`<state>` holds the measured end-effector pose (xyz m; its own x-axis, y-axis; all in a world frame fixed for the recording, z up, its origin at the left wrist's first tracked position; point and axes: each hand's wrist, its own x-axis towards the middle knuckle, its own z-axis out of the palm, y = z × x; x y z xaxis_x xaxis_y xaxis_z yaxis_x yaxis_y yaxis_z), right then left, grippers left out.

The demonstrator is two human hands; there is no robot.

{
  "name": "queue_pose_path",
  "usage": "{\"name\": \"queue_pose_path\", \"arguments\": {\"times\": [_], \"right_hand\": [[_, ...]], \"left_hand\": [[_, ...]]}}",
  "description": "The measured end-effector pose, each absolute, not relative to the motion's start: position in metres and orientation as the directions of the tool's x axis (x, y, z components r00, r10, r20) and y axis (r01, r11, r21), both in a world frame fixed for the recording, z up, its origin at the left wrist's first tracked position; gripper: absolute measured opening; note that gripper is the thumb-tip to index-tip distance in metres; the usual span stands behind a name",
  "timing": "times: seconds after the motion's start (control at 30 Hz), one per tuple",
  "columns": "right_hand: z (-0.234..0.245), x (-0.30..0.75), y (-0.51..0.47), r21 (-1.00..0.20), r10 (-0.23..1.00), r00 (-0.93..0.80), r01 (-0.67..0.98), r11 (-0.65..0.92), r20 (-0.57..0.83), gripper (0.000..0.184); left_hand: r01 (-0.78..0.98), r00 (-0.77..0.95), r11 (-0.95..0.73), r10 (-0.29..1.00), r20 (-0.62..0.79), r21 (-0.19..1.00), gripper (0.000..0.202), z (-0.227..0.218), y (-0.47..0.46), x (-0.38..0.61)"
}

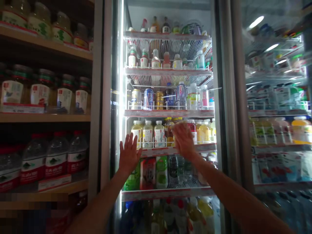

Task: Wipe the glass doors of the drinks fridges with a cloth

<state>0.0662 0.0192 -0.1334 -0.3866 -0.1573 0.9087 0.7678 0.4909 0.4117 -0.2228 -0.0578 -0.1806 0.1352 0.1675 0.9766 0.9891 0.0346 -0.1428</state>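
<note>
Seemingly wiping a tall, clear glass cooler door (168,9) at mid-height, with a pale cloth (179,124) grasped in right hand (184,140), and with left hand (129,156) spread, free. Impossible to distinguish finished from remaining part.

12 o'clock: display fridge (168,13), bottles (159,134) on its racks (168,113) | before it: left hand (129,154) 11 o'clock, right hand (184,139) 1 o'clock | 10 o'clock: shelving (46,117), water bottles (56,152) on it | 2 o'clock: second fridge (280,149)
</note>
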Motion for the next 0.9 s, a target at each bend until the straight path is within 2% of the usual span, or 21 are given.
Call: {"name": "queue_pose_path", "arguments": {"times": [0.03,0.07,0.1,0.13,0.2,0.23,0.27,0.3,0.33,0.4,0.43,0.47,0.53,0.6,0.63,0.73,0.77,0.8,0.9], "right_hand": [[-0.134,0.058,0.017,0.543,-0.168,-0.539,0.678,0.496,0.826,0.057],[-0.132,0.052,0.015,0.607,-0.178,-0.611,0.621,0.495,0.771,0.057],[-0.129,0.047,0.014,0.599,-0.185,-0.597,0.63,0.494,0.781,0.057],[-0.124,0.044,0.014,0.521,-0.186,-0.501,0.697,0.493,0.845,0.056],[-0.115,0.037,0.014,0.23,-0.164,-0.17,0.837,0.496,0.972,0.054],[-0.112,0.032,0.014,0.119,-0.151,-0.05,0.859,0.498,0.987,0.054],[-0.112,0.027,0.012,0.093,-0.144,-0.024,0.86,0.502,0.989,0.054],[-0.114,0.021,0.01,0.166,-0.143,-0.107,0.844,0.51,0.984,0.054],[-0.117,0.015,0.007,0.303,-0.152,-0.262,0.798,0.521,0.953,0.055],[-0.124,0.006,0.002,0.564,-0.19,-0.561,0.63,0.534,0.806,0.057],[-0.126,0.004,0.001,0.616,-0.196,-0.625,0.576,0.537,0.756,0.058],[-0.125,0.003,0.001,0.604,-0.187,-0.617,0.584,0.543,0.765,0.058],[-0.118,0.003,0.003,0.413,-0.124,-0.42,0.717,0.561,0.899,0.057],[-0.111,-0.001,0.004,0.212,-0.059,-0.22,0.784,0.584,0.974,0.057],[-0.11,-0.006,0.003,0.199,-0.047,-0.214,0.77,0.607,0.976,0.058],[-0.12,-0.025,-0.006,0.348,-0.071,-0.433,0.605,0.716,0.899,0.061],[-0.124,-0.032,-0.009,0.349,-0.076,-0.459,0.548,0.76,0.885,0.06],[-0.129,-0.039,-0.013,0.306,-0.068,-0.437,0.503,0.808,0.897,0.059],[-0.134,-0.05,-0.023,0.074,0.008,-0.239,0.33,0.941,0.971,0.054]], "left_hand": [[0.988,0.14,0.041,0.167,0.976,-0.149,0.06,-0.181,-0.058,-0.223],[0.987,0.146,0.046,0.169,0.975,-0.156,0.059,-0.181,-0.058,-0.223],[0.985,0.153,0.051,0.172,0.973,-0.163,0.059,-0.181,-0.058,-0.223],[0.984,0.158,0.055,0.173,0.972,-0.169,0.059,-0.181,-0.059,-0.223],[0.983,0.159,0.061,0.171,0.972,-0.171,0.058,-0.181,-0.06,-0.223],[0.984,0.157,0.062,0.17,0.973,-0.17,0.058,-0.181,-0.061,-0.223],[0.984,0.155,0.062,0.171,0.973,-0.167,0.058,-0.181,-0.061,-0.224],[0.984,0.155,0.061,0.171,0.973,-0.167,0.058,-0.181,-0.061,-0.224],[0.984,0.156,0.061,0.172,0.973,-0.168,0.058,-0.181,-0.061,-0.224],[0.984,0.157,0.059,0.172,0.973,-0.17,0.059,-0.181,-0.061,-0.224],[0.984,0.154,0.058,0.173,0.973,-0.167,0.059,-0.181,-0.06,-0.223],[0.985,0.149,0.056,0.174,0.973,-0.161,0.058,-0.182,-0.06,-0.223],[0.987,0.141,0.044,0.182,0.973,-0.151,0.058,-0.182,-0.06,-0.224],[0.99,0.134,0.02,0.19,0.973,-0.14,0.057,-0.183,-0.06,-0.225],[0.991,0.13,0.001,0.19,0.973,-0.133,0.057,-0.183,-0.061,-0.225],[0.99,0.102,-0.108,0.151,0.983,-0.086,0.05,-0.179,-0.066,-0.221],[0.982,0.098,-0.174,0.126,0.987,-0.075,0.048,-0.176,-0.069,-0.216],[0.964,0.105,-0.255,0.1,0.989,-0.077,0.045,-0.173,-0.071,-0.209],[0.856,0.168,-0.504,0.056,0.984,-0.117,0.044,-0.161,-0.073,-0.178]]}}
